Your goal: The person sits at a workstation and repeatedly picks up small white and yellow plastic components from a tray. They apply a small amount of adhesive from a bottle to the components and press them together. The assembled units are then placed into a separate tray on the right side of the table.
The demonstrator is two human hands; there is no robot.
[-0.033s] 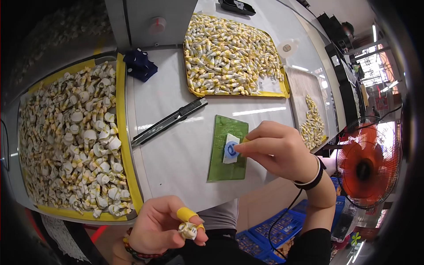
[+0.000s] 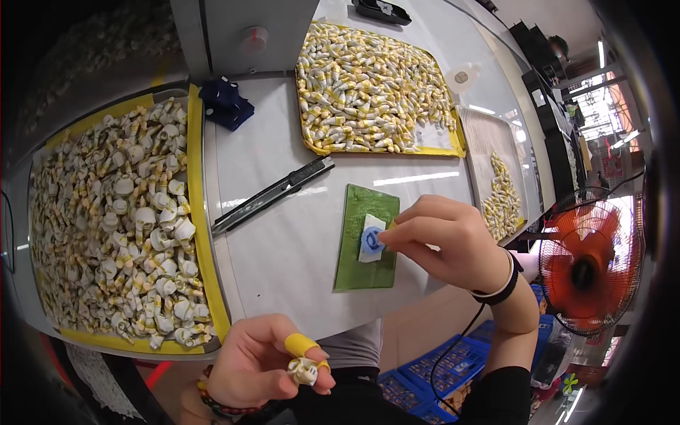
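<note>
The left hand (image 2: 258, 358), at the near side, grips a small, rounded, off-white piece with dark marks (image 2: 303, 370) between thumb and fingers. The piece looks lumpy, with a pale, folded-looking surface and short dark strokes on its exposed face; its finer detail is too small to read. A broad yellow band (image 2: 300, 345) wraps one finger just beside it.

To the right, the right hand (image 2: 450, 237) has its thumb and forefinger pinched together at the right edge of a small white rectangular pad (image 2: 372, 220); whether anything sits between the fingertips, I cannot tell. The pad bears a rounded, smeared blue patch (image 2: 370, 240) with a darker blue ring-like mark. It lies tilted slightly on a flat green rectangular board (image 2: 365, 273), which rests on the pale grey desk (image 2: 283, 265). Farther left on the desk lies a long, slim black tool (image 2: 273, 195), set diagonally.
</note>
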